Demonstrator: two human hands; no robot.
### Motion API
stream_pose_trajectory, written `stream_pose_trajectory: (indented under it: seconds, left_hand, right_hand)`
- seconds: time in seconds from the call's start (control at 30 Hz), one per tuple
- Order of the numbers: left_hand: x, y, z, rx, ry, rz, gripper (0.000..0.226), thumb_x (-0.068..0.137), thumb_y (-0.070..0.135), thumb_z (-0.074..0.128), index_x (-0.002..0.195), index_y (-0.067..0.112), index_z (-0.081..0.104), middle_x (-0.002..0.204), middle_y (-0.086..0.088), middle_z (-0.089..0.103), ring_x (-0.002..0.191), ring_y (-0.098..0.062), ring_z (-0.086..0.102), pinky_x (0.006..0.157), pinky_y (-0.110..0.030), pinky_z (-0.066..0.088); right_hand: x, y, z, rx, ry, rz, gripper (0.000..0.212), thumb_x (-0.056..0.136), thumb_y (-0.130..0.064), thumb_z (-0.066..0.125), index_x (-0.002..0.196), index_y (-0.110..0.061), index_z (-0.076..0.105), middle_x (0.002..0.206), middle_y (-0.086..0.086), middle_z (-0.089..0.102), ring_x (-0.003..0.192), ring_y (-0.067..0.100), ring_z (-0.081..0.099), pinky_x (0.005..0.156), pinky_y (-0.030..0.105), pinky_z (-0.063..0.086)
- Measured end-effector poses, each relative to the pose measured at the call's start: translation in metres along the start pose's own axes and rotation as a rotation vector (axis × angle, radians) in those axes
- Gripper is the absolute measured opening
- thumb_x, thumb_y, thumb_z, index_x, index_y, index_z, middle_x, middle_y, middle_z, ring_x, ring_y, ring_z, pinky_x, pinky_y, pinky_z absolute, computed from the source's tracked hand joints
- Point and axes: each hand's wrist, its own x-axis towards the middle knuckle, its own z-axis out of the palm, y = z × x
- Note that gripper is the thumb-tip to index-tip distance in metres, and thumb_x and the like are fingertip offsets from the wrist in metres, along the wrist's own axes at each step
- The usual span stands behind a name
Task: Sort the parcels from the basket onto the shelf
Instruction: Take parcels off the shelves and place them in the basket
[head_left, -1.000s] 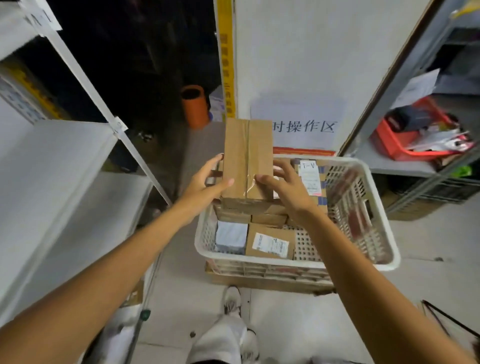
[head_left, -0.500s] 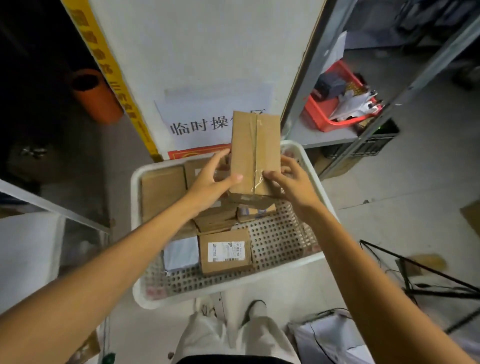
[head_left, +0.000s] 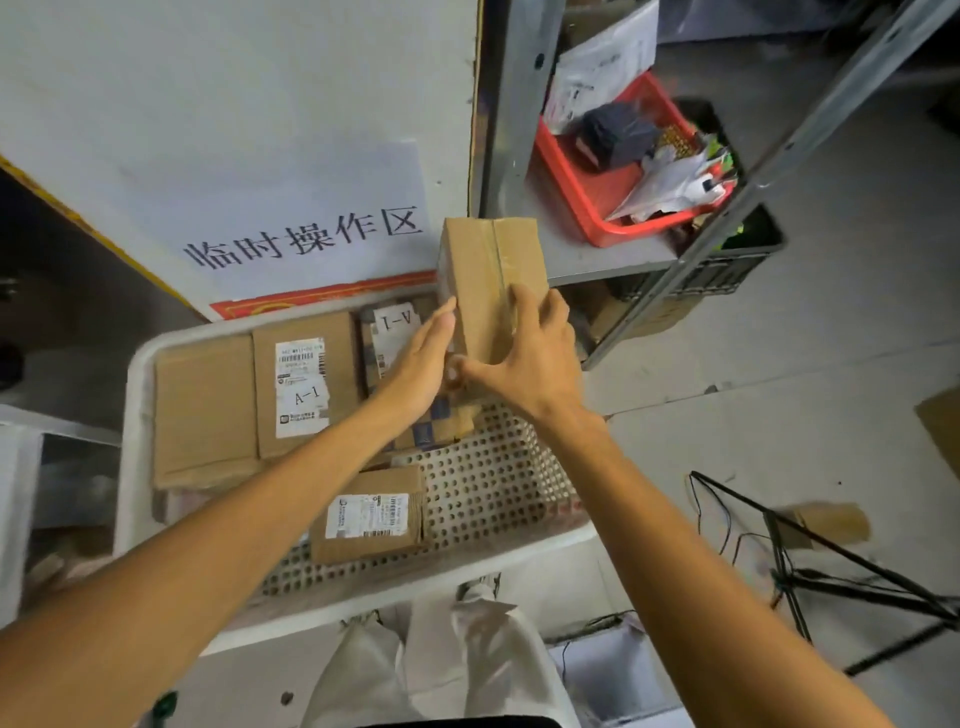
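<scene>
A taped brown cardboard parcel (head_left: 488, 280) is held upright above the far right corner of the white perforated basket (head_left: 498, 488). My right hand (head_left: 524, 358) grips its near end, fingers over the top face and thumb underneath. My left hand (head_left: 421, 364) lies flat against its left side with straight fingers. In the basket lie several parcels: a plain one (head_left: 205, 410) at the left, one labelled A-1 (head_left: 306, 384), another A-1 parcel (head_left: 392, 332) partly behind my left hand, and a small labelled one (head_left: 371, 514) near the front.
A white board with a printed sign (head_left: 306, 234) stands behind the basket. To the right a metal shelf (head_left: 602, 260) carries a red tray (head_left: 597, 197) of odds and ends, with a dark crate (head_left: 727, 270) below. A black stand (head_left: 831, 566) and cables lie on the floor at right.
The view has swung right, away from the white shelf at the left. The parcel has moved right toward the metal shelf, and my left hand has flattened against its side.
</scene>
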Motion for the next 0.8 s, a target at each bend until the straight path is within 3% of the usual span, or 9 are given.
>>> stream_pose_trajectory:
  seconds: [0.07,0.17,0.23,0.4,0.53,0.67,0.8]
  left_hand:
    - [0.006,-0.004,0.011,-0.010,-0.006,-0.029,0.047,0.102,0.040,0.028,0.148,0.034,0.023,0.152,0.000,0.035,0.134,-0.026,0.041,0.109,-0.051,0.035]
    - [0.011,-0.011,0.024,0.061,0.015,-0.042,0.045,0.103,0.035,0.031,0.148,0.037,0.023,0.152,0.000,0.035,0.133,-0.023,0.041,0.109,-0.046,0.035]
    - [0.011,-0.016,0.026,0.307,0.012,0.004,0.049,0.102,0.037,0.034,0.148,0.039,0.020,0.151,0.001,0.034,0.132,-0.013,0.037,0.108,-0.034,0.032]
    - [0.014,-0.030,0.020,0.781,-0.024,0.151,0.062,0.098,0.035,0.043,0.151,0.033,0.009,0.156,0.005,0.019,0.141,-0.017,0.023,0.112,-0.044,0.029]
    - [0.026,-0.040,0.013,1.202,-0.076,0.325,0.056,0.097,0.021,0.043,0.149,0.026,0.024,0.158,0.002,0.015,0.144,-0.022,0.011,0.116,-0.047,0.019]
    - [0.042,-0.053,0.015,1.327,-0.217,0.329,0.060,0.090,0.007,0.046,0.147,0.020,0.032,0.158,0.000,0.019,0.143,-0.025,0.010,0.117,-0.044,0.010]
    - [0.063,-0.063,0.015,1.402,-0.233,0.397,0.058,0.090,0.011,0.047,0.145,0.022,0.036,0.158,0.002,0.019,0.144,-0.025,0.011,0.119,-0.045,0.004]
  right_hand:
    - [0.008,0.008,0.000,-0.128,-0.001,0.004,0.102,0.060,-0.075,0.064,0.139,-0.023,0.026,0.149,0.021,0.019,0.127,0.043,0.033,0.100,0.055,0.039]
    - [0.015,0.026,0.002,-0.144,-0.020,0.020,0.094,0.065,-0.067,0.066,0.140,-0.027,0.026,0.153,0.023,0.014,0.129,0.044,0.030,0.102,0.054,0.033]
    - [0.014,0.035,0.008,-0.130,-0.022,0.020,0.088,0.070,-0.064,0.063,0.141,-0.027,0.028,0.154,0.024,0.012,0.130,0.045,0.028,0.102,0.054,0.030]
    - [0.006,0.048,0.032,-0.147,0.001,-0.042,0.079,0.078,-0.066,0.053,0.141,-0.024,0.031,0.155,0.018,0.013,0.125,0.044,0.031,0.099,0.053,0.033]
    - [0.007,0.056,0.060,-0.135,-0.055,-0.029,0.077,0.083,-0.063,0.047,0.145,-0.024,0.026,0.156,0.014,0.013,0.128,0.044,0.030,0.104,0.055,0.031]
    - [0.012,0.068,0.085,-0.139,-0.105,0.006,0.079,0.083,-0.063,0.048,0.145,-0.022,0.024,0.156,0.016,0.014,0.129,0.046,0.030,0.107,0.056,0.028]
    - [0.021,0.083,0.100,-0.108,-0.076,0.049,0.079,0.085,-0.065,0.044,0.148,-0.022,0.021,0.156,0.018,0.013,0.128,0.044,0.030,0.106,0.054,0.029]
